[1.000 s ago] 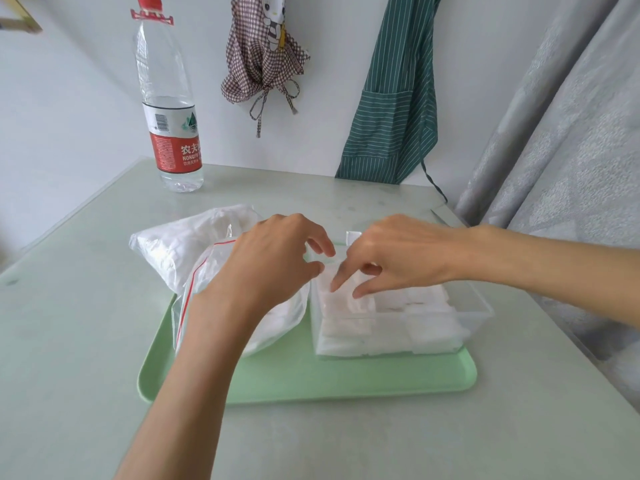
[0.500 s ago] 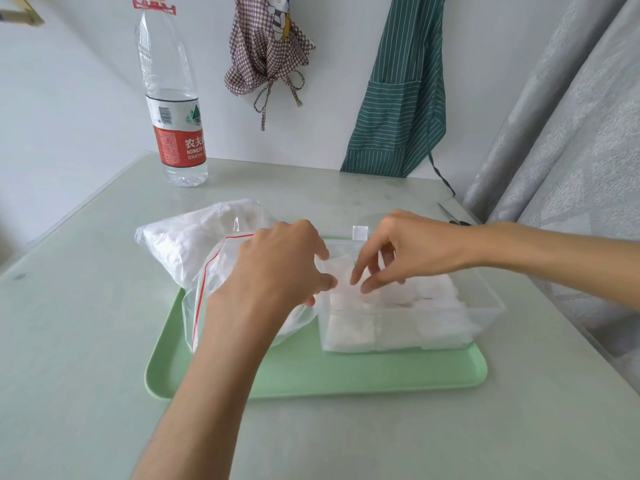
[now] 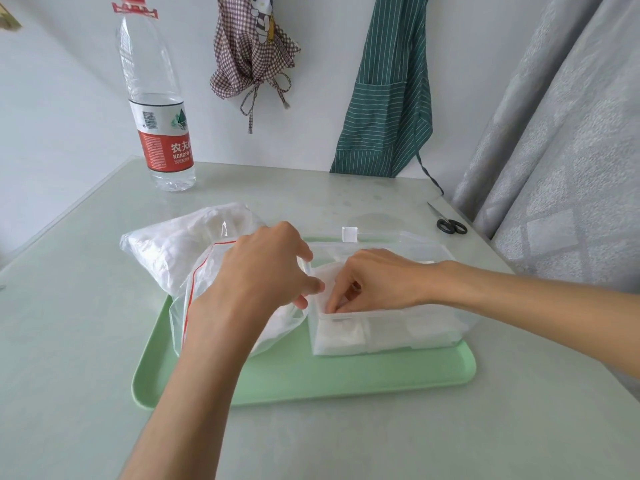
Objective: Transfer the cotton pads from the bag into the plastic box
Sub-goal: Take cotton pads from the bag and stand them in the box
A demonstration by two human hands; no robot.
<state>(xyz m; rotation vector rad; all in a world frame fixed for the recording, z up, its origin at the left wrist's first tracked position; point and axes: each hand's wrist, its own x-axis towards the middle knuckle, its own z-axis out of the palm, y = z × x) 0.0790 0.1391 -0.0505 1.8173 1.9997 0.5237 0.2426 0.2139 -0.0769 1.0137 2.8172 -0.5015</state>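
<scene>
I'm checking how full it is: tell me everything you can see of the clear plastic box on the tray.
The clear plastic box is a rectangular, see-through container standing upright and open-topped on the right half of the green tray. White cotton pads show through its front wall, filling much of it. A small clear tab rises at its far rim. The right hand reaches into its left end, fingers curled down onto the pads; the zip bag lies just left.
</scene>
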